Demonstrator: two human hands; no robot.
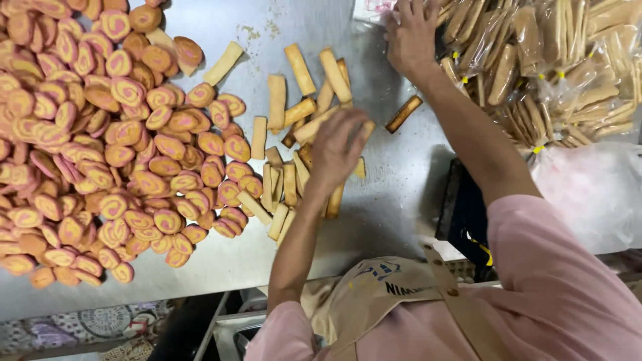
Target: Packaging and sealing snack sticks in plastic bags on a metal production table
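The left hand (338, 148) lies palm down on the pile of stick biscuits (294, 127), fingers curled around some. The right hand (411, 33) reaches far, gripping a clear bag (374, 10).

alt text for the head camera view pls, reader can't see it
Seen from above, a person's left hand rests on a loose pile of pale rectangular stick biscuits on a steel table, while the right hand touches a clear plastic bag at the top edge. A heap of round pink-swirl cookies fills the left, and bagged stick biscuits sit top right.
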